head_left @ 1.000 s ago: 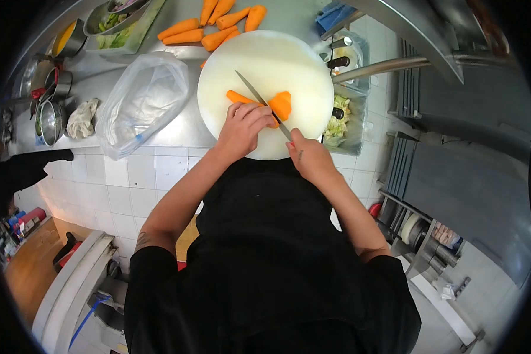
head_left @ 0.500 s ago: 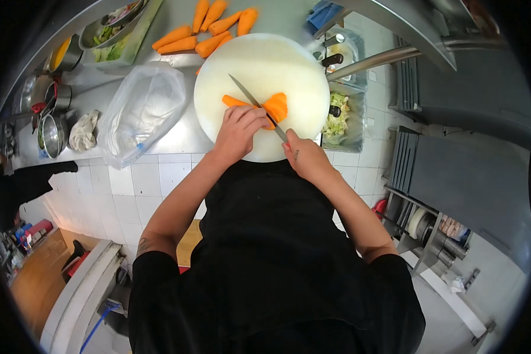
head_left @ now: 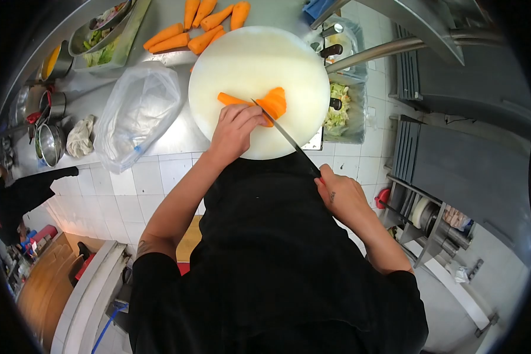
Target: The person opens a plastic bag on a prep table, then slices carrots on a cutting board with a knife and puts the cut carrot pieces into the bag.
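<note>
My left hand (head_left: 235, 128) presses a partly cut carrot (head_left: 230, 98) onto the round white cutting board (head_left: 242, 62), its fingers curled over the piece. To the right of those fingers, a fan of carrot slices (head_left: 275, 102) lies on the board. In my right hand (head_left: 340, 193) is the handle of a long knife (head_left: 290, 140). The blade slants up and left across the board's lower right edge, its tip beside my left fingertips at the carrot.
Several whole carrots (head_left: 202, 40) lie beyond the board. A clear plastic bag (head_left: 137, 112) and a crumpled cloth (head_left: 81, 137) are to the left. Knife handles (head_left: 332, 51) stick out at the right edge, near a bin of cut leaves (head_left: 337, 112). Another person's dark sleeve (head_left: 41, 179) shows far left.
My right hand has drawn the knife back toward me and to the right, so its tip is now at the carrot. My left hand stays on the carrot.
</note>
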Tool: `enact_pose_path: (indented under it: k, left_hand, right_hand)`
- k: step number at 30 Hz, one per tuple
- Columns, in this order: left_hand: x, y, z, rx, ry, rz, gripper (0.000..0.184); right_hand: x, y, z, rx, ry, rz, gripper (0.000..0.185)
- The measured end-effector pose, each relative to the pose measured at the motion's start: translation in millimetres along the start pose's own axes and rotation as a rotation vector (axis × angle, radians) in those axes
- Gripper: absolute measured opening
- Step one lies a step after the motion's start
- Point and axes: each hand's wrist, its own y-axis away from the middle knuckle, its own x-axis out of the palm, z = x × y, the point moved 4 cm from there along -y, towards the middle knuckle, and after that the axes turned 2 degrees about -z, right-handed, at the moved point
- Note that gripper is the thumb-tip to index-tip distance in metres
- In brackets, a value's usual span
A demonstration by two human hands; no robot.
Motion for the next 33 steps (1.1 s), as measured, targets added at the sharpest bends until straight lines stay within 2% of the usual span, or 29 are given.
enact_pose_path:
  k: [4,7,10,17,19,26,33]
  left_hand:
    - [-0.1,0.2,1.1,-0.003,0.015,-0.004,0.035]
    - [1.2,1.7,2.0,-0.022,0.002,0.012,0.035]
    - [-0.2,2.5,3.6,-0.050,0.026,0.028,0.036]
    - [-5.8,-3.3,4.9,-0.034,0.056,0.053,0.032]
    - [-5.6,-1.7,6.6,-0.016,0.039,0.063,0.032]
    - [-2.5,-1.1,3.8,-0.026,-0.014,0.023,0.032]
    - [-5.2,-2.1,2.2,-0.007,-0.045,0.065,0.030]
  right_hand:
    - [0.1,-5.5,0.0,-0.046,-0.025,-0.040,0.020]
    - [45.2,-61.2,-7.5,-0.089,-0.078,-0.067,0.020]
    - [59.0,-100.3,-1.0,-0.072,-0.057,-0.086,0.020]
    - [50.1,-96.1,10.2,-0.054,-0.096,-0.101,0.020]
    - [45.8,-94.2,15.1,-0.005,-0.106,-0.047,0.019]
    - [52.0,-101.8,-0.8,-0.116,-0.088,-0.127,0.018]
    - [34.4,-93.8,-0.9,-0.057,-0.064,-0.018,0.020]
